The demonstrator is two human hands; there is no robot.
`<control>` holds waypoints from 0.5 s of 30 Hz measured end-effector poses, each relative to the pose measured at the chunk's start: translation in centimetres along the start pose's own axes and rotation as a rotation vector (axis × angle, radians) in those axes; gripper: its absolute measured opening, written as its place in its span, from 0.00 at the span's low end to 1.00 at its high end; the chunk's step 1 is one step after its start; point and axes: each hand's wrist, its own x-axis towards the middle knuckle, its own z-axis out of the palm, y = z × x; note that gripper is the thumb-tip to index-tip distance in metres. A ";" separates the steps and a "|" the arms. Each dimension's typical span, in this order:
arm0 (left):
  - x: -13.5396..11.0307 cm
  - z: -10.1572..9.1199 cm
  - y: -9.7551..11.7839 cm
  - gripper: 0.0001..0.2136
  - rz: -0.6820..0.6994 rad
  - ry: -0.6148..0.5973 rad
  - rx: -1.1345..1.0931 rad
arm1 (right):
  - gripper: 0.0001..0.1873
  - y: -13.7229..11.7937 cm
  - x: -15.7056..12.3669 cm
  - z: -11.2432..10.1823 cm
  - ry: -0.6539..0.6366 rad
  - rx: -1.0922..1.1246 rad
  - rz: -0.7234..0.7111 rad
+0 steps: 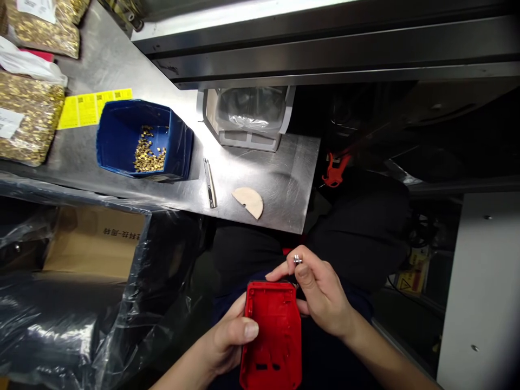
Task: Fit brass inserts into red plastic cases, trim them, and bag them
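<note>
A red plastic housing (273,319), shaped like a shallow open shell with ribs and small posts inside, is in my hands, its hollow side facing up. My left hand (231,336) grips its left side, with the thumb over the rim and the other fingers hidden underneath. At its upper right corner is my right hand (320,292). The right index finger reaches along the top edge, and another finger lies against the right side. Close to the right thumb tip, a small shiny metal piece (298,260), which looks like a ring, sits at the index finger.
On the metal table (280,179) are a blue bin (184,146) with small brass parts (148,154), a utility knife (210,184), a tan half-round piece (249,201), a grey bin (249,141), yellow labels (87,110) and bags of brass parts (30,116). A plastic-lined box (142,254) stands left.
</note>
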 end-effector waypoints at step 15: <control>0.1 -0.2 -0.2 0.25 0.012 0.042 -0.030 | 0.15 -0.3 0.0 -0.5 -0.064 -0.071 0.005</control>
